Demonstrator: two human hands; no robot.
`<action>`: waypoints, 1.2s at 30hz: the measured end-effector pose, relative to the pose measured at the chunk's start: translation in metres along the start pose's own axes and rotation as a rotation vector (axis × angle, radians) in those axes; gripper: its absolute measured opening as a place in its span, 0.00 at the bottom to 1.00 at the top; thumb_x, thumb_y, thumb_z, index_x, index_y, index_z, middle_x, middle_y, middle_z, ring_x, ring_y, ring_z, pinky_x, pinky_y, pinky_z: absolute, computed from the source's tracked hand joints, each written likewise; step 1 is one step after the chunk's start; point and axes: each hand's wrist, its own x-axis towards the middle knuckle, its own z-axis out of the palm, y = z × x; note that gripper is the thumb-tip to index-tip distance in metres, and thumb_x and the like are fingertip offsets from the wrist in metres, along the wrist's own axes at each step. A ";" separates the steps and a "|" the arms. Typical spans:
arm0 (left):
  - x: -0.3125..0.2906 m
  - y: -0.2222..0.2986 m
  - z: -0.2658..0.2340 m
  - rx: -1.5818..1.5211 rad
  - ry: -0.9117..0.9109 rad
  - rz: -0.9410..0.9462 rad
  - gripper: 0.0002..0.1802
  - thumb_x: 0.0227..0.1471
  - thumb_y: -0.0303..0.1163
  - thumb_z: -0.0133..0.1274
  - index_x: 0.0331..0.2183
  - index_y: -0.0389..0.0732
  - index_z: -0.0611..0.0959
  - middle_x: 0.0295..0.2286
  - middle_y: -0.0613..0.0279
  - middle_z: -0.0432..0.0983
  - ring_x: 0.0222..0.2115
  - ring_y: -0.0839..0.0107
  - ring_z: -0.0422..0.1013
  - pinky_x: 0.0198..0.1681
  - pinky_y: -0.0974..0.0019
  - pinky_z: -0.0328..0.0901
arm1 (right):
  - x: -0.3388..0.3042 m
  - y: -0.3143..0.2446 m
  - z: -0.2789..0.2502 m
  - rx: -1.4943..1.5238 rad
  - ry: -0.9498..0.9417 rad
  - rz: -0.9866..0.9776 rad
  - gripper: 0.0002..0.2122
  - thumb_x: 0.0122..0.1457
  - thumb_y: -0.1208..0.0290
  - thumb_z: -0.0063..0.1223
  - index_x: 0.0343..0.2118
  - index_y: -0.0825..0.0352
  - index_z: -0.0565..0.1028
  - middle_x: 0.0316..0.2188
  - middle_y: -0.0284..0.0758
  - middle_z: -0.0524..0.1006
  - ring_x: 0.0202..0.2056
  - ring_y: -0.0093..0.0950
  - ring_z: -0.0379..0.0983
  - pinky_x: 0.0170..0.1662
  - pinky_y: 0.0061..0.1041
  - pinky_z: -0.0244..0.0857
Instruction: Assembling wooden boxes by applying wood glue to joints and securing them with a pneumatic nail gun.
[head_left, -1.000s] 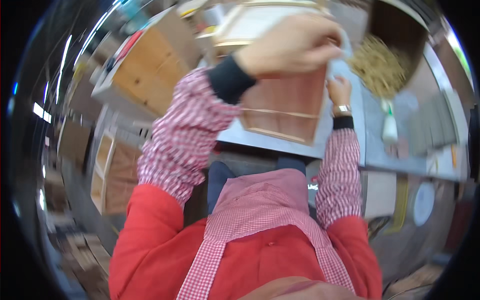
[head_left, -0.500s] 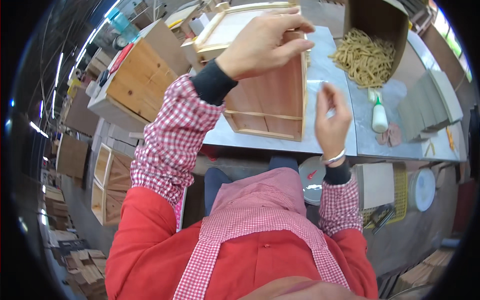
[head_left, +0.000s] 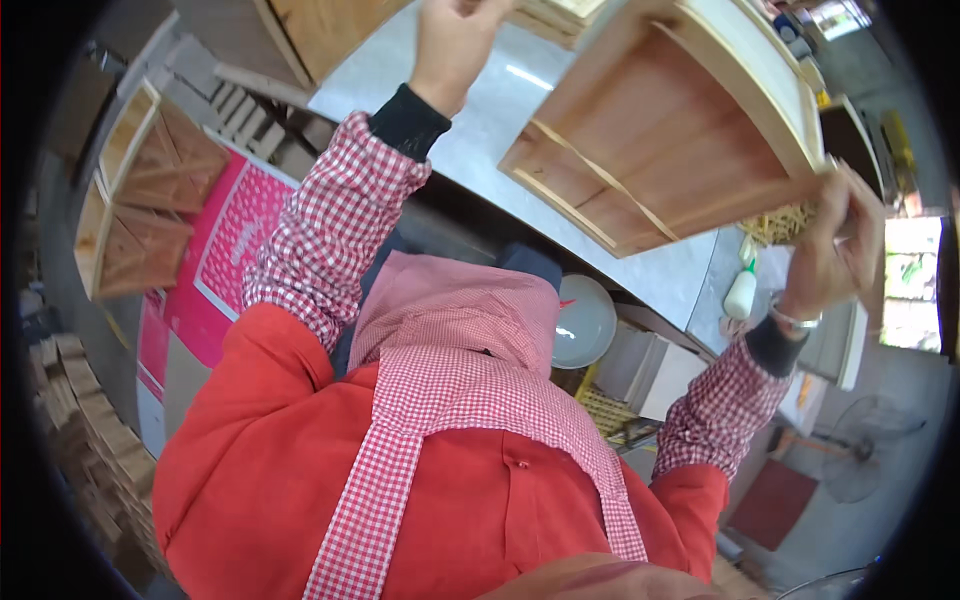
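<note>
A wooden box (head_left: 655, 130) with pale frame strips stands at an angle on the grey-topped table (head_left: 390, 75). At the box's right-hand corner is my right hand (head_left: 835, 240), its bent fingers closed at that corner; motion blurs some of them. My left hand (head_left: 450, 50) is away from this box, reaching to the far side of the table. The upper picture edge cuts off its fingertips, so what they touch is hidden.
Pale wooden frames (head_left: 560, 18) lie on the table beyond my left hand. A white glue bottle (head_left: 740, 293) with a green tip stands near shredded packing material (head_left: 775, 225). Wooden crates (head_left: 150, 190) and a pink sheet (head_left: 235, 235) are at left, a basin (head_left: 585, 325) below the table.
My view has turned, so the table now slants. My left hand has left the box's upper edge and moved left. My right hand has come from beside the box to its corner.
</note>
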 end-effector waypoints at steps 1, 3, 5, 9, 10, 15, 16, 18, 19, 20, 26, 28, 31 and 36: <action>-0.005 -0.021 -0.009 0.016 -0.076 -0.207 0.11 0.56 0.30 0.50 0.41 0.37 0.79 0.36 0.64 0.77 0.37 0.76 0.72 0.40 0.72 0.65 | 0.000 0.000 0.002 0.029 0.014 0.013 0.04 0.58 0.80 0.53 0.34 0.75 0.76 0.32 0.38 0.78 0.33 0.25 0.74 0.38 0.22 0.69; -0.010 -0.058 -0.016 -0.007 -0.128 -0.425 0.11 0.55 0.34 0.51 0.40 0.41 0.79 0.35 0.64 0.77 0.38 0.75 0.73 0.40 0.71 0.65 | 0.000 -0.003 0.008 0.023 0.075 0.062 0.04 0.58 0.81 0.51 0.33 0.76 0.76 0.31 0.38 0.78 0.32 0.24 0.73 0.37 0.21 0.68; -0.009 -0.086 -0.013 -0.241 -0.216 -0.922 0.10 0.55 0.38 0.52 0.36 0.44 0.79 0.30 0.66 0.75 0.34 0.74 0.72 0.39 0.70 0.64 | -0.001 -0.010 0.010 0.007 0.108 0.095 0.04 0.59 0.80 0.50 0.32 0.76 0.75 0.31 0.39 0.78 0.31 0.23 0.72 0.36 0.20 0.68; 0.003 -0.120 0.003 -0.374 -0.298 -1.274 0.12 0.54 0.43 0.52 0.30 0.45 0.79 0.27 0.68 0.73 0.30 0.74 0.70 0.38 0.68 0.64 | 0.003 -0.026 0.015 -0.288 0.124 0.099 0.05 0.59 0.79 0.50 0.30 0.77 0.75 0.29 0.41 0.77 0.31 0.23 0.71 0.37 0.22 0.67; 0.008 -0.126 0.007 -0.332 -0.369 -1.303 0.13 0.54 0.44 0.53 0.30 0.45 0.79 0.26 0.69 0.72 0.29 0.74 0.69 0.38 0.68 0.64 | 0.004 -0.030 0.018 -0.307 0.108 0.103 0.05 0.59 0.79 0.50 0.30 0.77 0.75 0.29 0.41 0.77 0.31 0.23 0.71 0.37 0.22 0.67; 0.031 -0.131 0.021 -0.234 -0.628 -1.478 0.13 0.54 0.44 0.53 0.28 0.44 0.79 0.24 0.70 0.71 0.27 0.75 0.68 0.37 0.65 0.64 | 0.010 -0.047 0.029 -0.416 0.098 0.249 0.07 0.59 0.77 0.49 0.31 0.76 0.76 0.30 0.38 0.79 0.31 0.25 0.72 0.39 0.25 0.66; 0.034 -0.127 0.022 -0.258 -0.669 -1.467 0.13 0.54 0.43 0.53 0.28 0.44 0.78 0.24 0.70 0.71 0.27 0.75 0.67 0.37 0.65 0.64 | 0.009 -0.052 0.028 -0.422 0.084 0.286 0.07 0.59 0.77 0.49 0.31 0.76 0.76 0.30 0.38 0.79 0.31 0.25 0.72 0.39 0.25 0.67; 0.027 -0.107 0.021 -0.209 -0.653 -1.531 0.12 0.54 0.42 0.53 0.28 0.43 0.78 0.24 0.70 0.71 0.27 0.76 0.68 0.37 0.65 0.64 | 0.003 -0.066 0.023 -0.441 0.062 0.339 0.07 0.59 0.77 0.49 0.31 0.76 0.76 0.31 0.38 0.79 0.32 0.25 0.72 0.39 0.25 0.67; 0.032 -0.096 0.020 -0.193 -0.615 -1.525 0.12 0.54 0.41 0.53 0.28 0.43 0.78 0.25 0.69 0.72 0.28 0.76 0.68 0.38 0.65 0.64 | 0.003 -0.070 0.024 -0.409 0.069 0.409 0.06 0.59 0.78 0.50 0.31 0.76 0.76 0.31 0.39 0.79 0.32 0.25 0.73 0.39 0.24 0.67; 0.032 -0.086 0.020 -0.177 -0.577 -1.521 0.11 0.54 0.40 0.53 0.28 0.43 0.78 0.25 0.69 0.72 0.28 0.76 0.69 0.38 0.64 0.64 | 0.001 -0.072 0.022 -0.380 0.076 0.482 0.06 0.59 0.79 0.50 0.32 0.76 0.77 0.32 0.39 0.79 0.32 0.25 0.73 0.39 0.23 0.67; 0.067 -0.061 0.004 -0.296 -0.756 -1.263 0.08 0.55 0.36 0.52 0.30 0.43 0.78 0.28 0.67 0.74 0.33 0.75 0.71 0.40 0.63 0.65 | 0.003 -0.072 0.030 -0.366 0.118 0.628 0.05 0.59 0.79 0.51 0.33 0.75 0.77 0.33 0.39 0.79 0.32 0.22 0.72 0.38 0.21 0.67; 0.072 -0.065 0.001 -0.243 -0.679 -1.392 0.07 0.55 0.36 0.52 0.31 0.43 0.78 0.30 0.66 0.75 0.34 0.75 0.71 0.42 0.64 0.65 | 0.004 -0.071 0.034 -0.344 0.136 0.640 0.05 0.59 0.79 0.51 0.33 0.75 0.77 0.34 0.39 0.79 0.32 0.22 0.72 0.38 0.20 0.67; 0.069 -0.063 0.007 -0.190 -0.503 -1.509 0.08 0.55 0.36 0.52 0.34 0.42 0.78 0.31 0.66 0.75 0.36 0.76 0.71 0.44 0.66 0.64 | 0.006 -0.073 0.037 -0.342 0.193 0.737 0.05 0.59 0.79 0.52 0.33 0.75 0.77 0.34 0.38 0.79 0.32 0.20 0.72 0.37 0.19 0.66; 0.082 -0.021 0.046 -0.151 -0.530 -1.025 0.11 0.56 0.36 0.52 0.39 0.41 0.78 0.32 0.67 0.75 0.38 0.76 0.70 0.45 0.66 0.63 | 0.005 -0.070 0.032 -0.354 0.188 0.755 0.04 0.58 0.79 0.52 0.32 0.74 0.77 0.34 0.37 0.79 0.32 0.19 0.72 0.37 0.18 0.66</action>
